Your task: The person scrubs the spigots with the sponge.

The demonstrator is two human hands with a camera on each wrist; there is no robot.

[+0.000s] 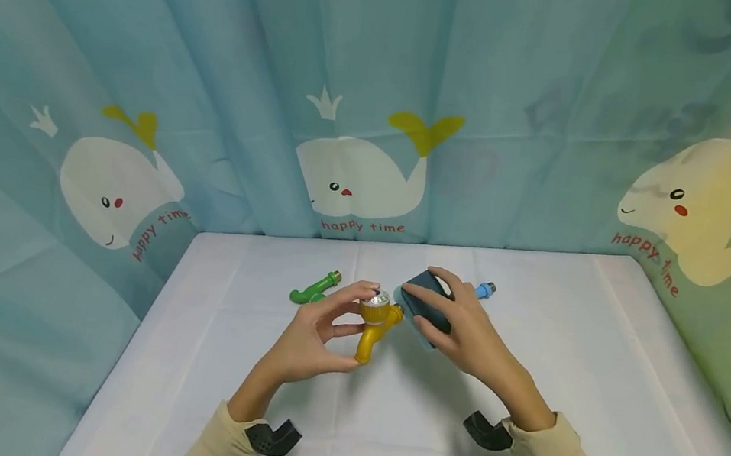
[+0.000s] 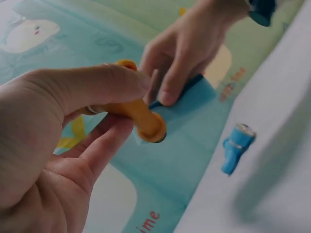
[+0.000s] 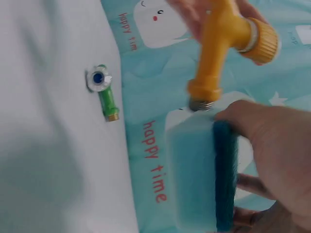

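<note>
Before a curtain [image 1: 497,68] (red "happy time" lettering [image 1: 363,227]), left grip [image 1: 305,339] round yellow fitting [image 1: 370,336], right grip [image 1: 472,328] round blue block [image 3: 194,174].

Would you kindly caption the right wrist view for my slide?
Right hand grips blue block near yellow tap; green tap on white table.

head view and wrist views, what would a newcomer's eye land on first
The bright yellow tap stands out first, pinched in the left hand over the white table. Close beside it, the right hand grips a two-tone blue sponge-like block. Behind the table, large white whales on the pale blue curtain also draw the eye.
</note>
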